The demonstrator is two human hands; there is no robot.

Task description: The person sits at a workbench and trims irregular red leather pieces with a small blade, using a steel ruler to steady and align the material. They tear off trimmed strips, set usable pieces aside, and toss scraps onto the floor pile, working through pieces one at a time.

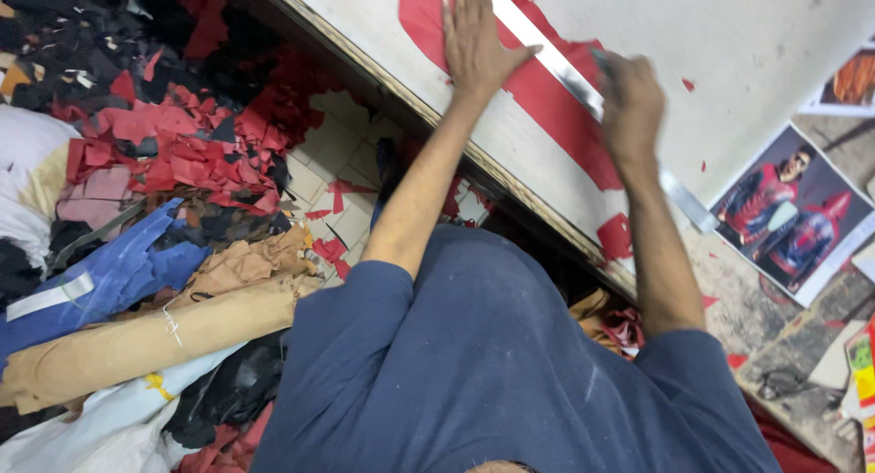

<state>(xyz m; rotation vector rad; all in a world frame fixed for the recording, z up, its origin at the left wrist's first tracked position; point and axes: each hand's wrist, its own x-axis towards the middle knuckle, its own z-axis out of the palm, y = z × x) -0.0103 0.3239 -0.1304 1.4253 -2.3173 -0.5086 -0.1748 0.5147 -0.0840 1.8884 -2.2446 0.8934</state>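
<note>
While hands (pixel 547 67) press ruler (pixel 556 63), rectangular photo print (pixel 793 213) beside.

A worktable (pixel 729 35) fills the upper right. On it lies a sheet of material (pixel 547 99), with a long metal ruler (pixel 565 72) laid across the sheet. The left hand (pixel 474 40) presses flat on the sheet beside the ruler; the right hand (pixel 629 99) rests on the ruler. Printed pictures (pixel 788 209) lie right of the table. A heap of scraps (pixel 173 145) lies on the floor left of the table, with rolled hides (pixel 137 336) nearer the person.
</note>
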